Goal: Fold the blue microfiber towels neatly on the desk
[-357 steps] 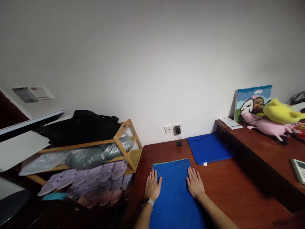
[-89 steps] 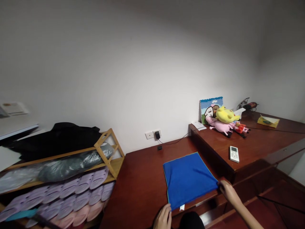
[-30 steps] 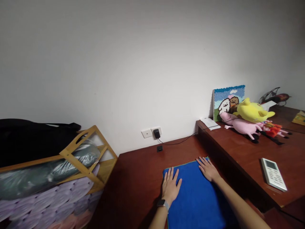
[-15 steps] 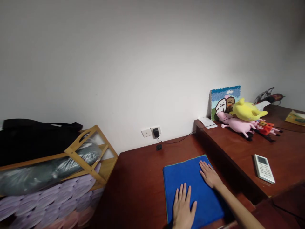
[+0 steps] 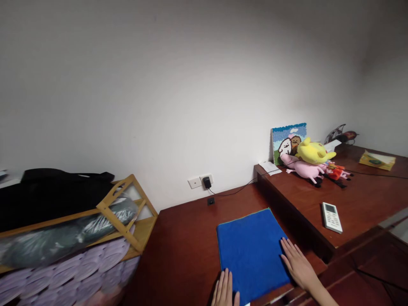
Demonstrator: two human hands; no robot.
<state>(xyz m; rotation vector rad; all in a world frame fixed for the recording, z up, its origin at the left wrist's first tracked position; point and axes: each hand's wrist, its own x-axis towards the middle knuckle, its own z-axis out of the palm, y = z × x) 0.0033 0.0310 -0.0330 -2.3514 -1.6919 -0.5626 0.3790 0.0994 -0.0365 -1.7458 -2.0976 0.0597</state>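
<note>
While L hand (image 5: 225,291) & R hand (image 5: 298,268) lie open, spread fingers touch edges of blue towel (image 5: 251,255).

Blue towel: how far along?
Looks nearly finished. Done: the blue towel lies flat and squared on the wooden desk, no wrinkles visible. In hand: the left hand and right hand rest open at its near and right edges. Left: perhaps final smoothing; the frame cuts off its nearest edge.

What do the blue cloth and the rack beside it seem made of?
The blue cloth looks like microfiber: matte, fuzzy, with a thin green stitched edge. The rack looks like pale bamboo or light wood, with smooth slats, perhaps lightly varnished.
</note>
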